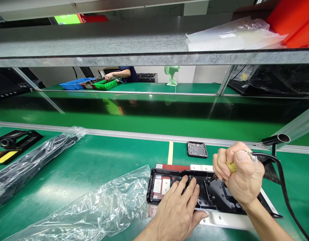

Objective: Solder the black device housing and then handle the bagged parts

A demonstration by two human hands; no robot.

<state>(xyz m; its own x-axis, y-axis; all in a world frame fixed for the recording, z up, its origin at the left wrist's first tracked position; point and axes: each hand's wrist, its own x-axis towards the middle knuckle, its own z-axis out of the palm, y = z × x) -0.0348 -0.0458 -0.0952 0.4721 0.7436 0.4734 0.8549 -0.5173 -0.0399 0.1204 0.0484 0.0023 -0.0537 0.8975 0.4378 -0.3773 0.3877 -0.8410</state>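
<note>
A long black plastic housing (pixel 219 201) lies on a white fixture (pixel 224 219) at the lower right. My left hand (pixel 175 209) is pressed flat on the housing's middle, fingers stretched out, gripping nothing. My right hand (pixel 242 172) is wrapped round the yellow handle of a screwdriver (pixel 231 166). The tool slants down to the left, its tip at the inside of the housing; whether the tip sits on a screw I cannot tell. A black cable (pixel 281 174) runs from near the tool's top end. Behind the housing stands a small black tray (pixel 197 149) of small metal screws.
Clear plastic bags (pixel 106 204) cover the lower left, one around a long dark part (pixel 44 157). A black bracket-like part (pixel 16 140) lies far left. A metal tube (pixel 276 139) juts in at right. Across the belt (pixel 144 124), a person's hand (pixel 110 76) is over bins.
</note>
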